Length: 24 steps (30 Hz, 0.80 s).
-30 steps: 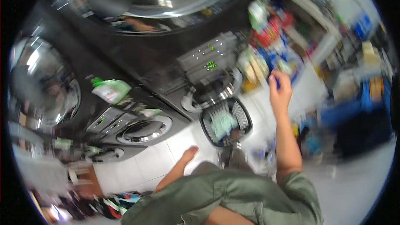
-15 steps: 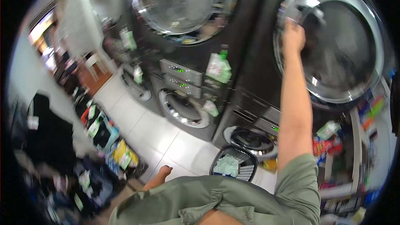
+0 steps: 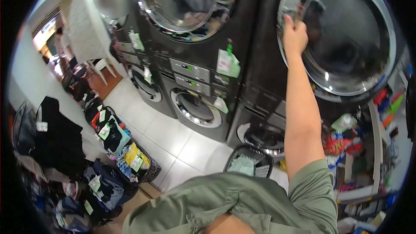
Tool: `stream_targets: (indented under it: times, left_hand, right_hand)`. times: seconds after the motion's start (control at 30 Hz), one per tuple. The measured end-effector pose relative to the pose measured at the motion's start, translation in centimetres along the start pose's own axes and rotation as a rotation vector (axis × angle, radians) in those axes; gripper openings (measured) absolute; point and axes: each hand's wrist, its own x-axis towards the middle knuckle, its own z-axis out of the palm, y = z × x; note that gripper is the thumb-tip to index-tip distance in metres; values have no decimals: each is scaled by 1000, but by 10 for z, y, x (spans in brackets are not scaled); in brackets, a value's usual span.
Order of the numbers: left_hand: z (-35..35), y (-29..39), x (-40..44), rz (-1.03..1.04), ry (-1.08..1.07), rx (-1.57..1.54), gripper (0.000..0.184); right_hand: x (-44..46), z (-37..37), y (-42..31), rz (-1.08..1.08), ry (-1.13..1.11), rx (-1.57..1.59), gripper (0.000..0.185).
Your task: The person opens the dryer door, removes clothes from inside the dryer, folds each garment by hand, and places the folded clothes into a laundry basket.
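Observation:
My right hand (image 3: 295,39) reaches up to a large round dryer door (image 3: 351,39) with a chrome rim and dark glass. Its thumb points up at the rim's left side, and the fingers curl around the door handle (image 3: 299,12). The door looks closed against the black machine. My left hand is out of sight below the green shirt. A black laundry basket (image 3: 265,170) stands on the floor below, with a pale green cloth (image 3: 242,164) in it.
More stacked machines run to the left, including a dryer (image 3: 186,0) and a front-load washer (image 3: 196,107). Laundry-filled baskets (image 3: 152,171) line the left side of the tiled floor (image 3: 167,136). Dark clothes (image 3: 58,136) hang farther left. Shelving (image 3: 376,147) with bright packets stands right.
The view has shifted slightly, and my right hand stays at the dryer door. My left hand, seen earlier low by my body, has dropped out of view.

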Motion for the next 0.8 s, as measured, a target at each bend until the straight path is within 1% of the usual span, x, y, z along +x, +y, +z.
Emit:
stream_targets:
  times: [0.07,0.13,0.23,0.27,0.3,0.33,0.4,0.43,0.5,0.53,0.6,0.67,0.73,0.8]
  left_hand:
    - [-14,26,20,83,33,67,40]
    - [-33,62,43,209,99,144,40]
    - [-70,136,80,401,353,137,39]
    - [-81,168,64,274,415,-148,40]
    - [-88,185,66,318,430,-233,41]
    - [-90,198,69,302,345,-436,40]
    - [-88,212,68,294,280,-521,39]
    - [-82,212,70,294,266,-504,39]
    - [-67,199,68,218,274,-306,38]
    - [-62,180,79,288,149,-92,44]
    - [-50,159,73,272,34,105,45]
    - [-43,143,68,202,-25,132,46]
    - [-37,135,62,137,-56,117,46]
    - [-39,135,61,109,-58,92,47]
  right_hand:
    - [6,-5,2,63,-86,107,50]
    - [12,-2,3,99,-114,63,49]
    - [13,1,5,102,-108,56,47]
    - [13,3,6,126,-127,62,46]
    - [13,4,6,133,-111,94,46]
    - [13,5,4,146,-106,61,45]
    - [13,9,8,150,-90,88,48]
    - [14,11,10,134,-73,85,49]
    - [15,11,12,125,-67,82,49]
    - [16,11,13,129,-79,84,49]
    - [17,14,16,119,-65,93,47]
    - [16,15,15,97,-34,107,46]
    - [14,19,18,66,7,72,45]
    - [15,21,17,82,9,91,42]
